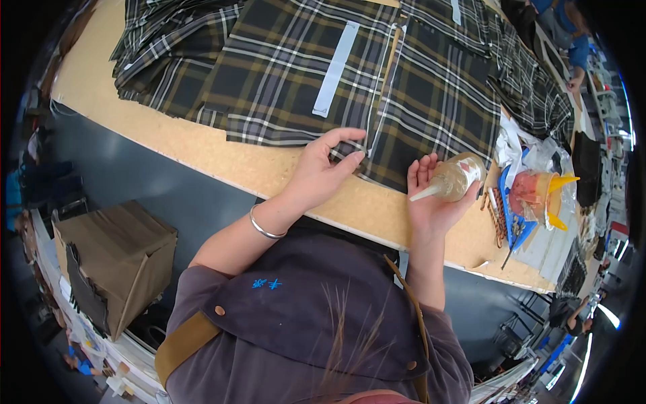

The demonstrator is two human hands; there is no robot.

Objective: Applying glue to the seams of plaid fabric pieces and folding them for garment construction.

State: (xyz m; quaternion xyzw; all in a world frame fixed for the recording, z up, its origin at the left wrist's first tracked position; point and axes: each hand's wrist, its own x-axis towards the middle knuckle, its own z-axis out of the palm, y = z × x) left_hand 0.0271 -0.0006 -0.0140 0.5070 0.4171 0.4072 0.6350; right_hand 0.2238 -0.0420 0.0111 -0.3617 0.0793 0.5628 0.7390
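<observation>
At left, one heap of plaid cloth (178,64) lies on the counter (145,124), and a bare band of wood runs between the cloth and the near edge, giving some open room. Next is the left panel (279,81), with one pale blue strip (335,69) on it. The left hand (319,172) reaches across the near edge to this panel's lower corner, thumb and forefinger spread apart; whether it grips the cloth, I cannot tell. A narrow gap separates this panel from the right panel (434,94). Below the right panel, the right hand (431,214), palm upward, grips one bottle (459,176), its nozzle pointing to the left. Further right, room is tight: one blue tray (514,227) and one reddish cup (528,194) with two yellow tips (562,182) stand close.
</observation>
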